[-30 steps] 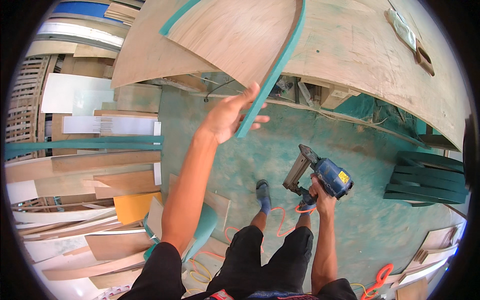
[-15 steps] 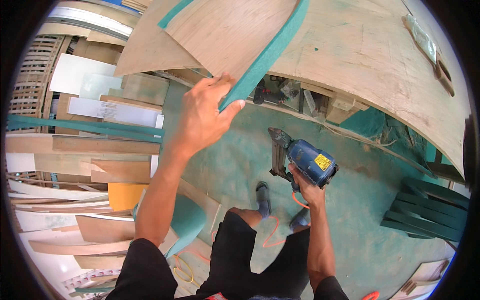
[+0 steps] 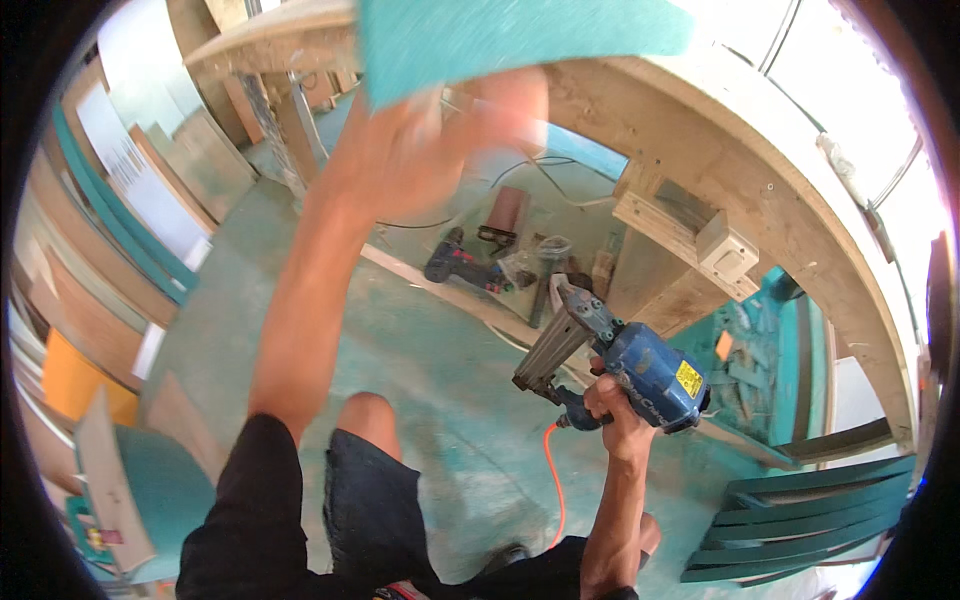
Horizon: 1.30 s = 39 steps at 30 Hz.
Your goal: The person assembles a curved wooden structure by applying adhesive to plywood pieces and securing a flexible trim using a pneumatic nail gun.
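Note:
My left hand (image 3: pixel 415 155), blurred by motion, is raised at the lower edge of a curved teal-faced wooden panel (image 3: pixel 510 45). It appears to grip the panel, though the fingertips are smeared or hidden. The panel's upper part runs out of view. Lower and to the right, my right hand (image 3: pixel 625 420) is closed round the handle of a blue nail gun (image 3: pixel 650 370). The gun's nose points up and left, apart from the panel. An orange air hose (image 3: pixel 557 485) hangs from the handle end.
The wooden workbench (image 3: pixel 800 200) curves across the top and right. Beneath it lie a cordless drill (image 3: pixel 460 262) and small parts. Dark green curved slats (image 3: pixel 810 520) are stacked at the right. Boards (image 3: pixel 150 190) lean along the left, with a teal curved piece (image 3: pixel 165 490) below them.
My view has shifted toward the bench's underside. The panel has tilted from its wooden face to a broad teal side, with my left hand beneath it. The nail gun stays in my right hand.

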{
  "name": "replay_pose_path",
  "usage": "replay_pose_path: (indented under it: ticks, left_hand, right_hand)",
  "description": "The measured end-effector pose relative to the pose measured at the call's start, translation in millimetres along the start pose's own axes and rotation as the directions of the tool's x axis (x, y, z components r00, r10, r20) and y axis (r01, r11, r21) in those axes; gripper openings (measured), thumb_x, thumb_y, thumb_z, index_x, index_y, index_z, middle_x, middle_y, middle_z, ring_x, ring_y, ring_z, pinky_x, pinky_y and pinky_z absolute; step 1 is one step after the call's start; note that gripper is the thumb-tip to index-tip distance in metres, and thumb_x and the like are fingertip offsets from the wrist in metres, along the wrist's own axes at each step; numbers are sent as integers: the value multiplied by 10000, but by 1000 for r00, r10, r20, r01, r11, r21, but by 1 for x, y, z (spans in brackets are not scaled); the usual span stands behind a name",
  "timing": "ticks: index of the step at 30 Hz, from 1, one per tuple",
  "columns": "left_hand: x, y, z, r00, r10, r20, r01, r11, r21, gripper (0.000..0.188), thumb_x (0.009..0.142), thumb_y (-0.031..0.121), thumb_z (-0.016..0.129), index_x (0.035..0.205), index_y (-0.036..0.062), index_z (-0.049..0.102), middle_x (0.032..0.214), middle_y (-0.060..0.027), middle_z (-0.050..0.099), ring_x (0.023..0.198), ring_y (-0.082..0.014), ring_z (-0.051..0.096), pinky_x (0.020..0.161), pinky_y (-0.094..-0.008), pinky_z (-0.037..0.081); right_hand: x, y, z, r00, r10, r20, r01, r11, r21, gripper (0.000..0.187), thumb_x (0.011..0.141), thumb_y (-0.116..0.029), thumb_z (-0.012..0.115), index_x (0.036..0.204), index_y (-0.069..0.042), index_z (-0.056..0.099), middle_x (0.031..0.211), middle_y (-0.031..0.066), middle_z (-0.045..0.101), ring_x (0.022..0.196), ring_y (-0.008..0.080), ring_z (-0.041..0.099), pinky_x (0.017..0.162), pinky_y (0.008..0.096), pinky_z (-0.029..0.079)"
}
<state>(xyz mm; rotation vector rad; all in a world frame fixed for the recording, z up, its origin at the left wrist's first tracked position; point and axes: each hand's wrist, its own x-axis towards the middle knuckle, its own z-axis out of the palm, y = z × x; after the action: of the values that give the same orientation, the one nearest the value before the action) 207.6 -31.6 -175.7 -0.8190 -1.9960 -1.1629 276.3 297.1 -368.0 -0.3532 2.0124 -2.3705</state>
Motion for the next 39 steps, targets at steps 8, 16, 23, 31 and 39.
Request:
replay_pose_path:
  ticks: [8,16,23,31,39]
  left_hand:
    - [14,40,-3,987,157,42,-156,988,-16,671,905,675,567,1046,29,674,828,-49,630,771,-201,583,709,-383,496]
    - [8,41,10,976,-61,-207,73,996,52,507,938,544,577,918,45,665,742,-15,584,731,-170,569,643,-365,446]
    - [21,9,-7,905,412,-103,-419,906,-59,354,983,372,542,866,47,623,714,24,518,698,-122,487,608,-316,399]
    - [21,3,26,869,351,-348,-403,911,-87,319,968,303,542,767,57,573,690,46,476,653,-105,443,573,-306,367]
    - [11,5,7,941,232,-248,-267,957,-114,289,937,303,566,837,36,617,794,10,550,733,-116,495,635,-317,420]
  right_hand:
    - [-14,6,6,993,-68,-101,74,995,59,387,889,-289,748,1034,48,624,563,-17,426,477,121,424,512,314,405]
    - [17,-55,39,978,-189,-91,197,975,100,483,940,-327,688,1192,69,576,587,-44,391,480,84,400,491,296,396]
    - [34,-79,44,964,-232,-129,240,969,50,368,916,-214,702,1127,73,611,589,-13,442,478,108,426,493,294,391]
    - [47,-80,49,942,-278,-186,297,952,81,330,907,-205,729,1069,68,638,590,-6,466,474,119,435,487,298,385]
    - [53,-113,52,896,-390,-213,402,915,13,371,918,-242,728,1080,80,641,587,-4,456,472,112,423,480,288,378]
